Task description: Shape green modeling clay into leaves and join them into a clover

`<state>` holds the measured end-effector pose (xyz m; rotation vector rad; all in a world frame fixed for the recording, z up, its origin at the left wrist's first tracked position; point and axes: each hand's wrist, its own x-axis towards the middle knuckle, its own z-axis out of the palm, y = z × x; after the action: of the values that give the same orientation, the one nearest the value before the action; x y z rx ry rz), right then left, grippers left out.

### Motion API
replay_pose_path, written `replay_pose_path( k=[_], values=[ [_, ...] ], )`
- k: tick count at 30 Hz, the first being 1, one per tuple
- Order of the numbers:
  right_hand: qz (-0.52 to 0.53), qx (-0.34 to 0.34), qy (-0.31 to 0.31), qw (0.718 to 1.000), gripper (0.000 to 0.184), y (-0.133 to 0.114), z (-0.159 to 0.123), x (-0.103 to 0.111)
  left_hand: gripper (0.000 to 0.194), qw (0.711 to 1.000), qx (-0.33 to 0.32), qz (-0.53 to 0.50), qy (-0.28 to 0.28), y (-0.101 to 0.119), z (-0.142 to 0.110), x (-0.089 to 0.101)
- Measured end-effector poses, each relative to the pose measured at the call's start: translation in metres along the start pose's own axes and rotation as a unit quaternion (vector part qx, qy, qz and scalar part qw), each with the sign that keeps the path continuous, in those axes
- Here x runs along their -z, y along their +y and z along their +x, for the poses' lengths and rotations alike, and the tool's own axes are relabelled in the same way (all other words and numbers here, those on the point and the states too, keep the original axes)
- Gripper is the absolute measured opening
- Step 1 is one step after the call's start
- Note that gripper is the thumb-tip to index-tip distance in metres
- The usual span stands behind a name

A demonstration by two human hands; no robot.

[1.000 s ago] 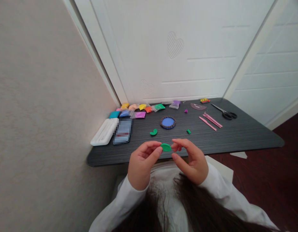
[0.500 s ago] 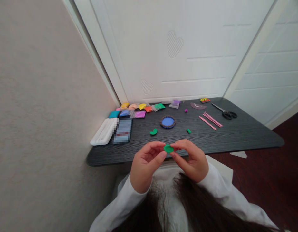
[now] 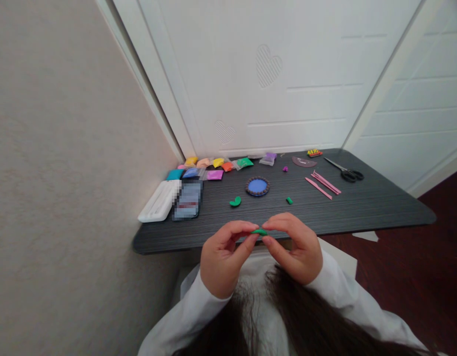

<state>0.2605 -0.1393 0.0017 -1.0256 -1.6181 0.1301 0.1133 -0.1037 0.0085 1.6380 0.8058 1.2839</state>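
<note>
A small flattened piece of green modelling clay [image 3: 260,231] is held near the front edge of the dark table, seen almost edge-on. My left hand [image 3: 224,257] pinches its left end between thumb and fingertips. On its other end, the thumb and fingers of my right hand [image 3: 295,247] are closed as well. Beyond my hands lie a curled green clay piece [image 3: 235,201] and a short green clay piece [image 3: 289,200]. Between and behind these two sits a blue disc [image 3: 258,186] ringed with small brown balls.
Clay packets [image 3: 214,175] in several colours lie along the back left. A white tray [image 3: 159,201] and a blurred-out phone-like object [image 3: 188,200] are at the left. Pink modelling tools [image 3: 324,184], scissors [image 3: 347,173] and a purple lump [image 3: 285,169] lie toward the right.
The green clay has turned from showing its round flat face to nearly edge-on. Both hands have shifted only slightly, still pinching it.
</note>
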Motion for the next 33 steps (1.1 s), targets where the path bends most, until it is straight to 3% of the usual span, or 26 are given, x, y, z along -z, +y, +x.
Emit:
replay_pose_path(
  k=[19, 25, 33],
  values=[
    [0.021, 0.004, 0.012, 1.0, 0.019, -0.0003, 0.0005, 0.0004, 0.016, 0.998, -0.047, -0.011, -0.033, -0.0023, -0.0032, 0.0008],
    [0.033, 0.004, 0.012, 0.999, 0.018, -0.0005, 0.0004, 0.0003, 0.015, 1.0, -0.008, -0.011, -0.022, 0.0006, -0.0038, -0.0016],
    [0.038, -0.001, 0.008, 0.999, 0.017, -0.0018, 0.0003, 0.0004, 0.025, 1.0, -0.008, -0.003, 0.002, 0.0006, -0.0073, -0.0042]
  ],
)
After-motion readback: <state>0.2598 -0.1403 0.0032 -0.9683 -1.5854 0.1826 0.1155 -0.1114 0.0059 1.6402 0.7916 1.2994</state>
